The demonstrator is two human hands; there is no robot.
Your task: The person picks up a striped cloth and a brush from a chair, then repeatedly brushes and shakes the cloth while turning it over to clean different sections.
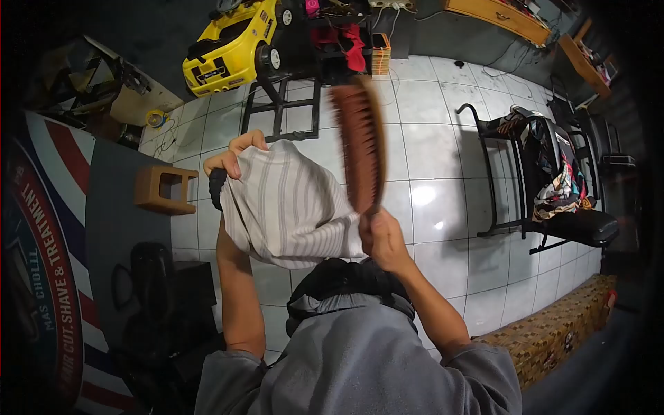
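A striped white-and-grey cloth [290, 200] hangs spread out in front of my body. My left hand [238, 155] grips its upper left edge, fingers bent over the fabric. Something black [216, 188] lies at the cloth's edge by my left wrist. In my right hand [387, 242] is a brush [361, 149] with reddish-brown bristles, held upright by its handle and slightly blurred. The cloth's right edge reaches right up to the fingers of my right hand. Dark bunched material [349, 280] shows at my waist, below the cloth.
A brown stool [166, 189] stands at left, near a barber sign [59, 263]. A yellow toy car [235, 48] rests at the back above a black metal frame [280, 107]. At right is a black-framed chair [501, 173] draped with patterned cloth, near a brown checkered bench [546, 332].
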